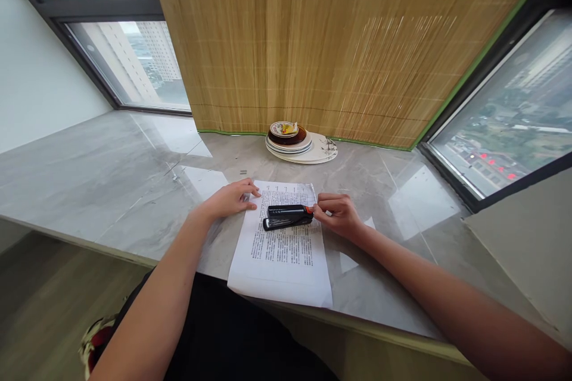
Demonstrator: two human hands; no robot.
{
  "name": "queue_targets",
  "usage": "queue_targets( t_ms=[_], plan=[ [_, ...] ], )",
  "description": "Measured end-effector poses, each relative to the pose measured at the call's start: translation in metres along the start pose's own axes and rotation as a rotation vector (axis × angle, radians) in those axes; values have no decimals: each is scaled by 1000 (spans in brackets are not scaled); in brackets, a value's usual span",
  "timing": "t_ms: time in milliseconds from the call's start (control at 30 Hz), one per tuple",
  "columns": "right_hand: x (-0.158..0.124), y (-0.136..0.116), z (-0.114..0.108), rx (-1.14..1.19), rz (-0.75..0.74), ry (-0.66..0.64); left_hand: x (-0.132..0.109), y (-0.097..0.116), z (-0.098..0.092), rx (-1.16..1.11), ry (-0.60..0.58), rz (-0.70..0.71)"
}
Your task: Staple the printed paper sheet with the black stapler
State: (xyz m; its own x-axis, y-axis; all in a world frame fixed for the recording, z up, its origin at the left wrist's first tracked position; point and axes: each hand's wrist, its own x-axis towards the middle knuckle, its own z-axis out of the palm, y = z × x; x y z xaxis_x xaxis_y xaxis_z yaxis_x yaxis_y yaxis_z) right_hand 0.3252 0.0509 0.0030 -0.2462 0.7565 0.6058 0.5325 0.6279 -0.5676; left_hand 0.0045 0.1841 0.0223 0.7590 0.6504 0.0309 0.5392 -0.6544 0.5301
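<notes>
A sheet of printed paper (286, 277) lies on the grey marble-like ledge, its near edge reaching slightly past the ledge's front. On top of the page rests a black stapler (288, 214) with an orange part at its right end; its two arms are spread apart toward the left. My right hand (339, 212) has its fingers curled, with thumb and forefinger closed at the stapler's orange end. At the page's upper left edge, my left hand (231, 197) lies with fingers and thumb apart, holding nothing, its fingertips touching the paper.
A stack of plates (288, 146) sits at the back of the ledge (147, 190), on an oval plate (322, 152). Behind it hangs a bamboo blind (304, 41). Windows flank the blind, and a wall closes in at the right.
</notes>
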Motion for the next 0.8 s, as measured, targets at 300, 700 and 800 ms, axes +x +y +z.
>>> queue_targets(
  t_ms=[300,700,800],
  plan=[
    [1,1,1,-7,6,8,0,-2,0,8,-4,34],
    [1,0,3,5,-6,21,-1,1,-2,-5,-4,37],
    [1,0,2,-3,-5,24,-1,2,-2,-13,-3,36]
  ],
)
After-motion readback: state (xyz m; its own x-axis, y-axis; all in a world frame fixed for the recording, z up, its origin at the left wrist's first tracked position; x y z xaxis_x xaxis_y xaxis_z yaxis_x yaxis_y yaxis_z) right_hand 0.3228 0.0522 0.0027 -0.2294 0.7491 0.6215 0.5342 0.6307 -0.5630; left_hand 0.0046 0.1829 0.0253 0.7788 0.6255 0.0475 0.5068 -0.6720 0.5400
